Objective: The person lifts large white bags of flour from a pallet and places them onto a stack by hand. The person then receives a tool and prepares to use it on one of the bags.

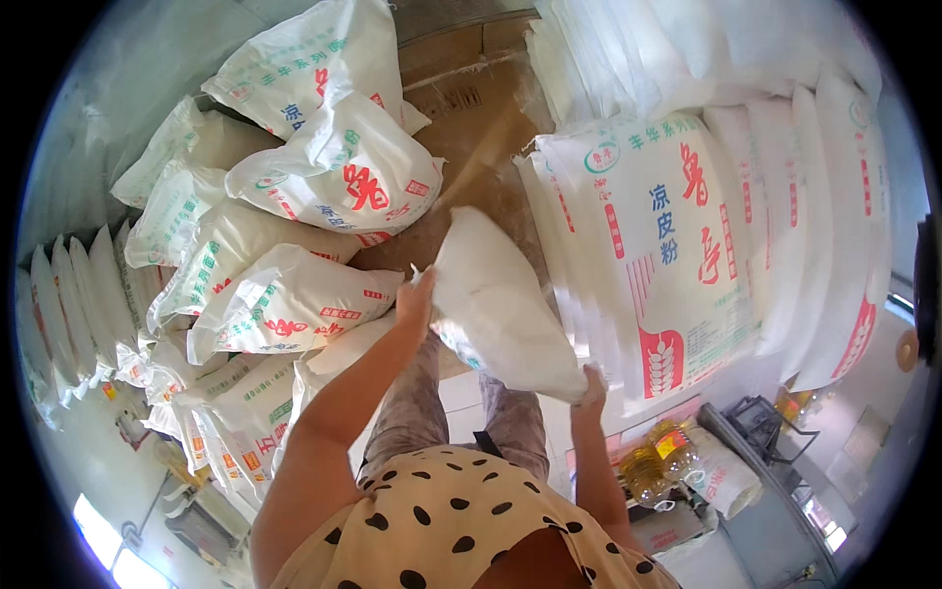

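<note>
A plump white woven sack (502, 306) hangs tilted in front of my legs, held between my two hands. My left hand (417, 300) is closed on its left edge, where a small tip of the sack pokes out above the fingers. At the sack's lower right corner, my right hand (591, 389) grips the fabric. Mostly the plain white side faces up, with a bit of coloured print at the lower left. Just left of my left hand lies a printed flour sack (294, 299). Close to my right hand rises a stack of printed sacks (638, 265).
More filled sacks (343, 167) are heaped on the left, some slumped over each other. Flattened brown cardboard (471, 118) covers the floor ahead. Bottles of yellow oil (648, 476) stand at the lower right beside a grey counter (760, 491).
</note>
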